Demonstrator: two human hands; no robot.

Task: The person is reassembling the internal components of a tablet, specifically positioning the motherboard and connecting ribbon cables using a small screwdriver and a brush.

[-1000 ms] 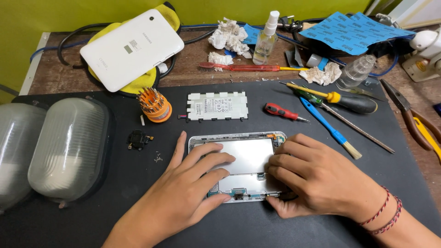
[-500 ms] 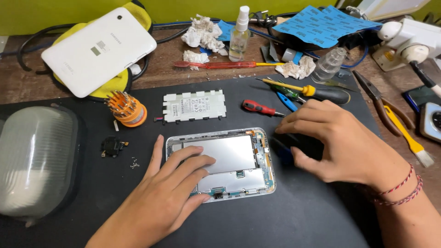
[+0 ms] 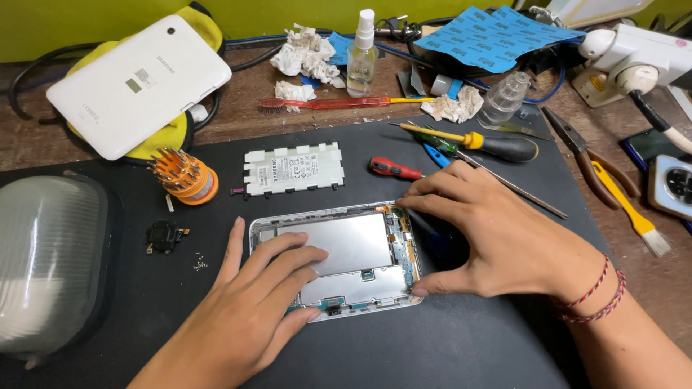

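Wooden tabletop (image 3: pixel 245 126) against a yellow-green wall, with a black work mat (image 3: pixel 461 346) covering the near part. Opened tablet chassis (image 3: pixel 335 259) lies flat on the mat, near centre, insides up, silver shield plate showing.

Left hand (image 3: pixel 249 317) rests flat on the chassis from the near-left side: fingers spread and lying on the shield plate, thumb off the left edge on the mat. Nothing pinched, grip apart.

Right hand (image 3: pixel 504 241) is arched over the right edge of the chassis. Fingertips touch the far-right corner, thumb tip touches the near-right edge. Grip is spread across that side, touching the frame, not closed round it. Red string bracelets on the wrist.

On the mat, far of the chassis: white flat battery pack (image 3: pixel 292 169), orange bit holder (image 3: pixel 184 176) left of it, red-handled screwdriver (image 3: pixel 393 169) right of it. Small black part (image 3: pixel 164 235) and loose screws (image 3: pixel 200 263) left of the chassis. Frosted lamp cover (image 3: pixel 47 263) at the far left.

Behind, on the wood: white tablet back cover (image 3: pixel 137 83) on a yellow object, spray bottle (image 3: pixel 360 57), red toothbrush (image 3: pixel 324 104), crumpled tissue (image 3: pixel 306 54), blue sandpaper sheet (image 3: pixel 494 36). Yellow-and-black screwdriver (image 3: pixel 476 142) on the mat's far right; pliers (image 3: pixel 591 169) right of that.
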